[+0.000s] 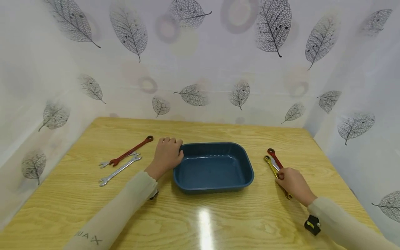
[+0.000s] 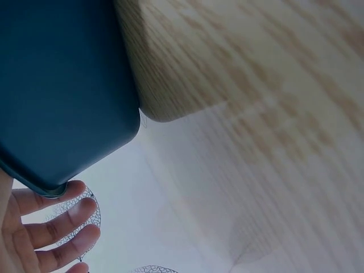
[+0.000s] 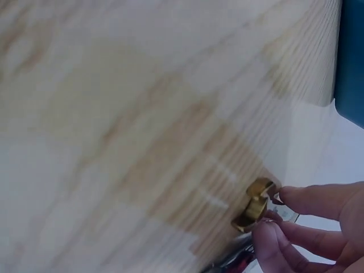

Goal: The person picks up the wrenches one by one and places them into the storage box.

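Gold wrench (image 1: 275, 172) lies at right of centre in the head view, on the wooden table (image 1: 218, 215), in a small cluster with a red wrench (image 1: 275, 158) and a silver one (image 1: 275, 163) between them. Right hand (image 1: 292, 184) sits over the near end of this cluster, fingers curled down onto the gold wrench. In the right wrist view, lower right of frame, the fingertips (image 3: 301, 196) pinch the gold wrench (image 3: 254, 211) near its open jaw end; a bit of silver metal shows just under it.

Left hand (image 1: 167, 154), left of centre in the head view, rests against the left short rim of the blue tray (image 1: 187, 178), fingers bent over the far left corner. Left wrist view, lower left: fingers (image 2: 54, 224) fairly straight, touching the tray's (image 2: 62, 91) corner; whether they grip it I cannot tell.

Tray at mid-frame, nothing in it.

Further left, well apart from the tray: a long red wrench (image 1: 131, 151) lying diagonally, two silver wrenches (image 1: 120, 169) beside it.

Leaf-print curtain (image 1: 200, 62) surrounds the table on three sides.
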Motion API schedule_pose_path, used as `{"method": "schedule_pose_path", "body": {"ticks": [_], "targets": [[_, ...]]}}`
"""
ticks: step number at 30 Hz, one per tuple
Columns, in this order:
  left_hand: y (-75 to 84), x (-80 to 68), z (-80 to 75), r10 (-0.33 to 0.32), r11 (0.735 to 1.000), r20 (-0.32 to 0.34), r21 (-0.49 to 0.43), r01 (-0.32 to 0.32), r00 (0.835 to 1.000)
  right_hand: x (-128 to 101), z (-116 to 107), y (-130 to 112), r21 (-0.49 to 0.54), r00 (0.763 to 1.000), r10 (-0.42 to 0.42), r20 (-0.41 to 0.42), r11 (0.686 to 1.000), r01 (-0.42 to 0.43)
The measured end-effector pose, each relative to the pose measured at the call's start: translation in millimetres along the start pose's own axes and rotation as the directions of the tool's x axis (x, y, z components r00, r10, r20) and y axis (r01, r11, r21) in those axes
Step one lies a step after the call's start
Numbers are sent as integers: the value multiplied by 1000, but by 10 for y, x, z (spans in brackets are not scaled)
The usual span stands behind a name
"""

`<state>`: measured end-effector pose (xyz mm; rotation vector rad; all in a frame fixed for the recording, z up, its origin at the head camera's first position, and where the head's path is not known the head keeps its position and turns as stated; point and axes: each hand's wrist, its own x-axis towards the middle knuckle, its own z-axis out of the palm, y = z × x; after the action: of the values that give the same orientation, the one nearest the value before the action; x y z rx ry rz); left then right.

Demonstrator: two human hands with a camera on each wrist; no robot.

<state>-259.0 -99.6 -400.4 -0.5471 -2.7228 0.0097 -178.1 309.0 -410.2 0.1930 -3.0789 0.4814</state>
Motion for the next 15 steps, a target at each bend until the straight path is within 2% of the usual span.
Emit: {"method": "schedule_pose_path", "body": {"ticks": [10,15], "targets": [[14,-6,-24,5,1000,-6,1,-5,1000,-2,19,-21,18,1000,15,1,1000,-15],[24,-10,-41,6,1000,-14,0,-6,1000,9,39,-10,-20,1000,-20,-8,1000,19]]}}
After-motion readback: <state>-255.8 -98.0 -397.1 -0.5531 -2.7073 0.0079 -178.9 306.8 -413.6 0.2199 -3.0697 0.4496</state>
